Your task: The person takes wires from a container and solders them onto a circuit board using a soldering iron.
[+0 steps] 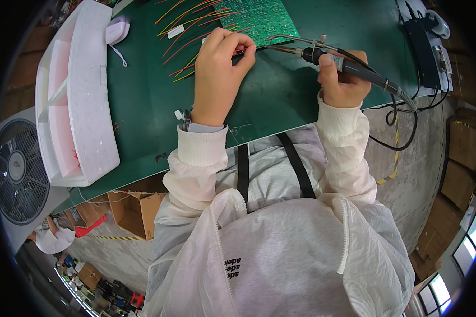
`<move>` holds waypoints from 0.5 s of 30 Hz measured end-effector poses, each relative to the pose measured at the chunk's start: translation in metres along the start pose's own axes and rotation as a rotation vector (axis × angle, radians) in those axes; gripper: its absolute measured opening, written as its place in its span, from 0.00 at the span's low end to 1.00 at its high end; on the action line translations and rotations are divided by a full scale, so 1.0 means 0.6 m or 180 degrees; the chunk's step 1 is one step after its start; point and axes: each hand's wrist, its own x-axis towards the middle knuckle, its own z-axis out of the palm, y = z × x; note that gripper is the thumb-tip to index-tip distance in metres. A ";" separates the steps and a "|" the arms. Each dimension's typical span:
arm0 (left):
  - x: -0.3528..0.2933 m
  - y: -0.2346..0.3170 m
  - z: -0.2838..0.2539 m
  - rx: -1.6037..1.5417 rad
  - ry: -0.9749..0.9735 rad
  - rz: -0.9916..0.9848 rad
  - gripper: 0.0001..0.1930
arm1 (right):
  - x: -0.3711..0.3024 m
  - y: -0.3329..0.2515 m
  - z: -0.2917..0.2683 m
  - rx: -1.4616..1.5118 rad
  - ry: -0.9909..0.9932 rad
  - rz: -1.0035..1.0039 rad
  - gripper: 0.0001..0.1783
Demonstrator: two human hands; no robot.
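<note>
- green bench (158, 105): white compartmented tray (93, 100) along its left edge; dark box-shaped unit (422, 50) near its right edge.
- room: grey fan (17, 166) beyond the left edge; open cardboard box (142, 214) below the near edge.
- left hand (216, 63): fingers drawn into a narrow pinch beside the red and yellow wires (193, 24); cannot tell whether they grip one.
- right hand (346, 79): wrapped around the handle of the soldering iron (349, 66).
- iron: above the bench, inward of its near edge; long axis slants left and away from the person, tip at the circuit board's (261, 21) near edge, close to the left fingertips.
</note>
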 end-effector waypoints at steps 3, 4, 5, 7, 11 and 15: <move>0.000 0.001 0.000 -0.0109 0.0007 -0.0033 0.05 | -0.001 -0.001 -0.001 0.0100 0.0051 0.0230 0.15; 0.000 0.001 0.000 -0.0217 0.0020 -0.0076 0.05 | -0.002 -0.001 -0.001 0.0072 0.0042 0.0189 0.15; 0.000 0.001 0.000 -0.0185 0.0011 -0.0067 0.05 | -0.002 -0.001 -0.001 0.0045 0.0048 0.0173 0.14; 0.001 0.002 -0.001 -0.0216 0.0001 -0.0085 0.05 | -0.002 -0.001 -0.001 -0.0007 0.0069 0.0084 0.14; 0.001 0.001 -0.001 -0.0198 0.0001 -0.0068 0.05 | -0.001 0.000 0.000 0.0064 0.0146 -0.0035 0.14; 0.000 0.001 0.000 -0.0038 0.0002 0.0029 0.05 | 0.001 0.000 -0.001 -0.0182 0.0079 -0.0392 0.15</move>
